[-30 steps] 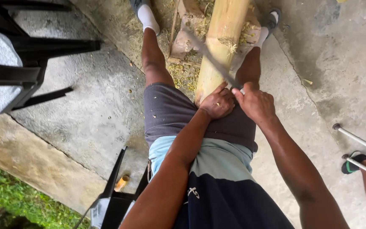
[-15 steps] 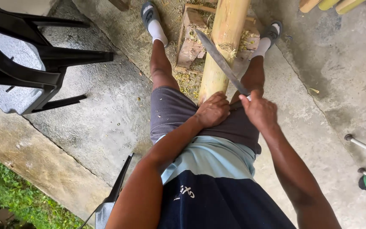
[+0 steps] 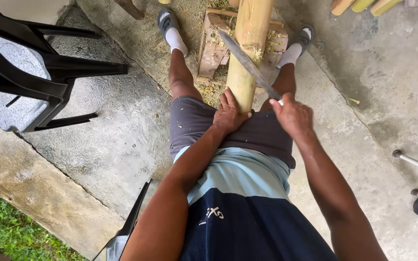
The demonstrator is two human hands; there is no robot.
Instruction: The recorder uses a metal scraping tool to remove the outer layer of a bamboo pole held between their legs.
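Nearest: left hand (image 3: 229, 113) lies flat against the near end of the bamboo pole (image 3: 247, 53), fingers together along its left side, palm pressing rather than wrapping. Right hand (image 3: 293, 113) is fisted around the handle of the long knife (image 3: 247, 63); handle itself hidden inside the grip. Blade runs up-left from the fist and lies across the pole, edge touching the surface at a frayed patch. Pole sits between the person's knees, near end at the lap. Farther out it rests on a wooden block frame (image 3: 214, 48), shavings heaped in and around it; can't tell how the pole bears on it. Pole's far end cut off by the top edge. Black plastic chair (image 3: 30, 63) far left, partly cropped. More bamboo pieces (image 3: 359, 5) top right, only the ends showing.
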